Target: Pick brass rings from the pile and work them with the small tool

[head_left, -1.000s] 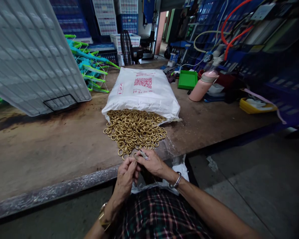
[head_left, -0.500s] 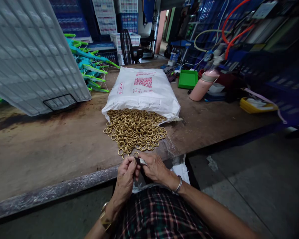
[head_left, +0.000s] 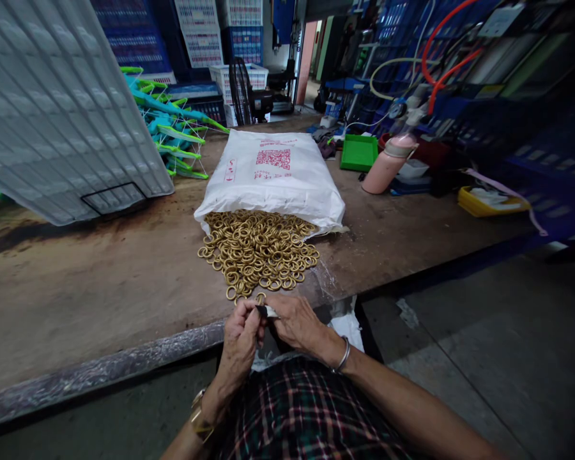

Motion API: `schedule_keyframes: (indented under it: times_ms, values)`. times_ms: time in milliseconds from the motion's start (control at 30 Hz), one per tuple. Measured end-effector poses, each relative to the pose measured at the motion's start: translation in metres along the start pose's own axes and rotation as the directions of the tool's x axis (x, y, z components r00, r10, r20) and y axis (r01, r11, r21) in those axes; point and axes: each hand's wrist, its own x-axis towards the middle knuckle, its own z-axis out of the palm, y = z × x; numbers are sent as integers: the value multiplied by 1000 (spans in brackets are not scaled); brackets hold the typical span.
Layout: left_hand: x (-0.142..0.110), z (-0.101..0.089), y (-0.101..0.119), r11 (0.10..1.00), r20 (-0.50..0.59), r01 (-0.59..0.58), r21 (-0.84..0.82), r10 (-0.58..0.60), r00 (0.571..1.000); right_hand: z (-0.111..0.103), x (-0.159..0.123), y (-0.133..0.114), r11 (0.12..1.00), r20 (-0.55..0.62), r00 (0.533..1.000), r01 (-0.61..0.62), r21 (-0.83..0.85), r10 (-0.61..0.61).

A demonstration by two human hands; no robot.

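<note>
My left hand (head_left: 242, 333) is closed in a pinch just off the table's front edge. Close beside it, my right hand (head_left: 298, 322) has its fingers curled in. Between the two sits a small black-and-white piece (head_left: 268, 312), at the right thumb; whether it is held or wrapped round the thumb I cannot tell. Anything else in the fingers is hidden. Just beyond the fingertips lie loose brass-coloured rings, part of a heap of rings (head_left: 253, 252). The heap spills from the open mouth of a white woven sack (head_left: 273, 176) with red print.
A translucent ribbed plastic panel or crate (head_left: 76, 108) leans at the left of the table (head_left: 100, 281), by blue-green plastic parts (head_left: 172, 128). Toward the right are a green tray (head_left: 359, 152), a pink bottle (head_left: 388, 167) and a yellow tray (head_left: 489, 203). A black fan (head_left: 240, 92) stands behind.
The hands stay together in nearly the same place, with a slight shift of the fingers around the black-and-white piece. The whole view has drifted a little.
</note>
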Motion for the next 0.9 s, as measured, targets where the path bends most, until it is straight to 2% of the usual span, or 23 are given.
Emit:
schedule_keyframes:
  times_ms: [367,467,567,633,700,767,833,900]
  values:
    - [0,2,-1,1000,-5,-10,9,10,1000,-4,2,-8,989,29,992,-121,-84,124]
    - [0,1,-1,1000,6,-17,3,17,1000,-1,0,-8,990,49,991,-117,-78,121]
    - [-6,-1,2,1000,23,-27,0,27,999,3,0,-3,994,46,994,-98,-56,100]
    - [-16,-2,5,999,73,-30,11,29,997,3,0,2,989,31,991,-131,-68,133]
    - [-27,-4,7,1000,185,-3,12,1,983,1,2,6,977,9,982,-189,-98,191]
    - [-34,-5,5,994,307,85,-65,-61,950,-1,5,9,975,-19,980,-201,-97,200]
    - [-35,-8,2,959,347,187,-212,-105,932,1,8,8,989,-48,990,-136,-53,134]
    - [-31,-12,-3,912,314,235,-335,-127,941,4,11,4,997,-57,996,-72,-5,72]
